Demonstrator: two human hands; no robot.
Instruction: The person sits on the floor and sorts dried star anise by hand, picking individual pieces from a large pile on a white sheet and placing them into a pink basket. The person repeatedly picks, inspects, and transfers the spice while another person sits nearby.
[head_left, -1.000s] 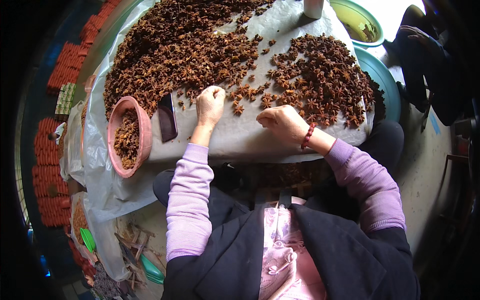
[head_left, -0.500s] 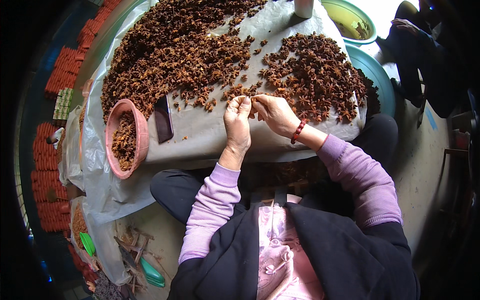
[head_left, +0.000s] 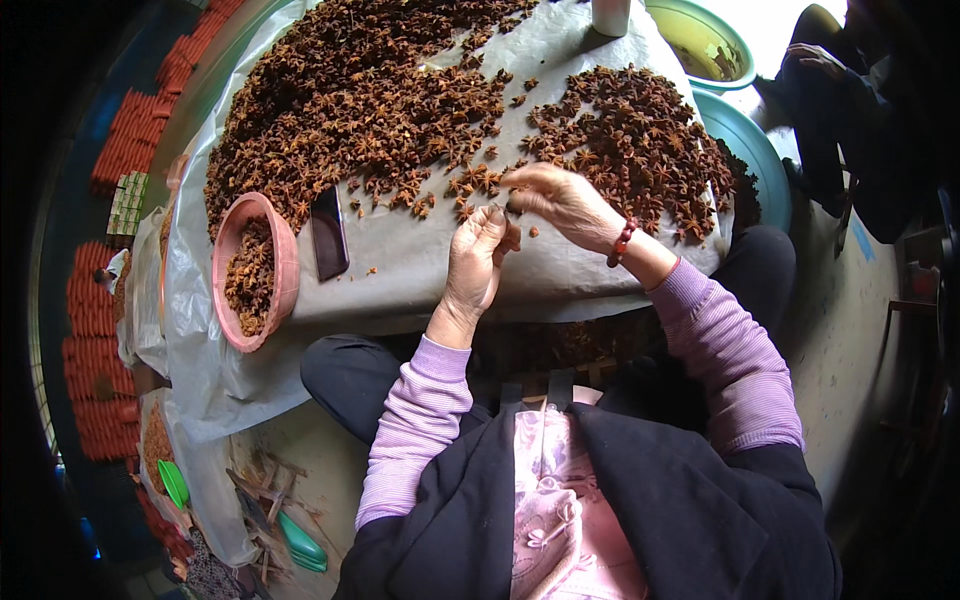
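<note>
1. The left hand [head_left: 475, 262] rises from a lilac sleeve, wrist bent back, fingers pointing to 12 o'clock. Its grip is pinched together at the fingertips on a small brown piece [head_left: 510, 238].
2. The right hand [head_left: 560, 200] comes in from 4 o'clock, palm down, a red bead bracelet [head_left: 622, 241] at the wrist. Its fingers curl toward the left hand's tips; whether its grip is clamped on anything I cannot tell.
3. The two hands meet just above the table [head_left: 420, 270], which is covered in a pale sheet.
4. A small heap of star anise [head_left: 640, 140] lies at 1 o'clock from the hands, touching the right hand's far side.
5. A larger heap [head_left: 340, 100] spreads at 11 o'clock, near the hands.
6. A pink bowl [head_left: 284, 270] holding brown bits sits at 9 o'clock, with a dark phone [head_left: 329, 232] lying just beside it.
7. Two green basins [head_left: 760, 150] stand at 2 o'clock beyond the table edge.
</note>
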